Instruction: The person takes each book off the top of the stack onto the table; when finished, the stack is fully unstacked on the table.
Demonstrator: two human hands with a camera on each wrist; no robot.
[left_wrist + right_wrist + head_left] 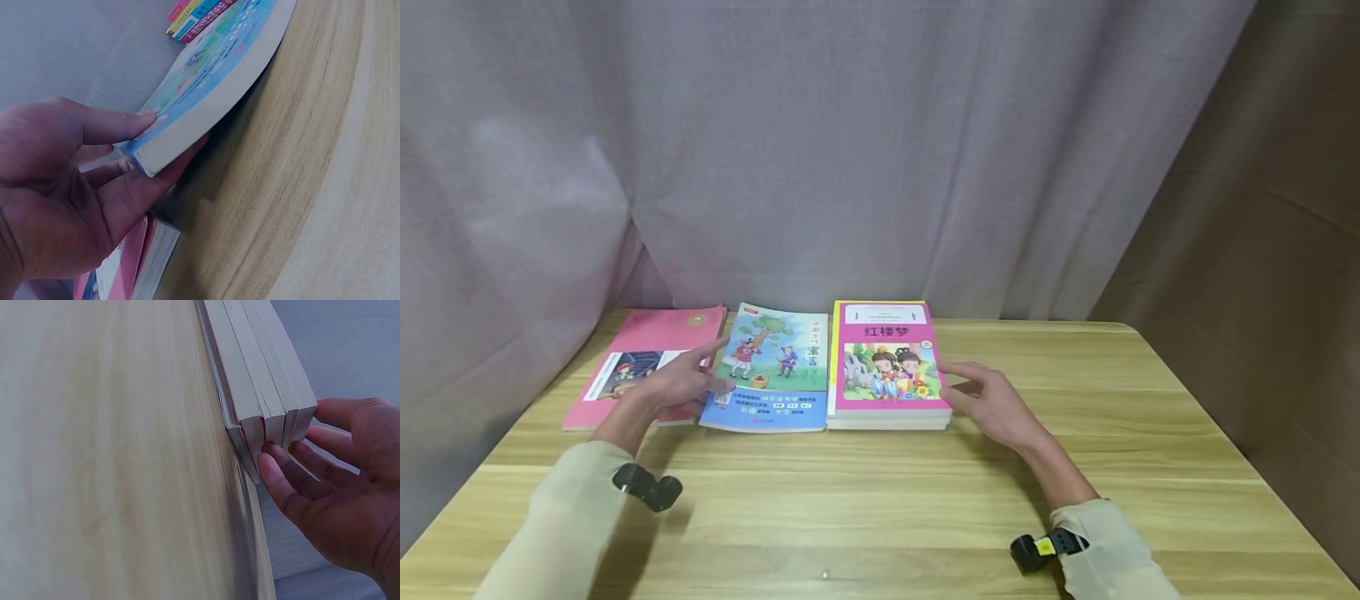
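My left hand (676, 387) pinches the left edge of a blue and green picture-cover book (778, 354), thumb on the cover and fingers underneath. In the left wrist view that edge of the book (206, 94) is lifted off the table. My right hand (996, 408) is at the right side of a book stack topped by a magenta-covered book (891, 333). In the right wrist view, its extended fingers touch the page edges of the stack (256, 369). A pink book (655, 333) lies left of the blue one, partly hidden by my left hand.
The books lie near the back edge of a wood-grain table (850, 508). A grey curtain (805, 150) hangs right behind it, and a brownish cloth (1262, 250) hangs on the right. Each wrist wears a small black camera (647, 487).
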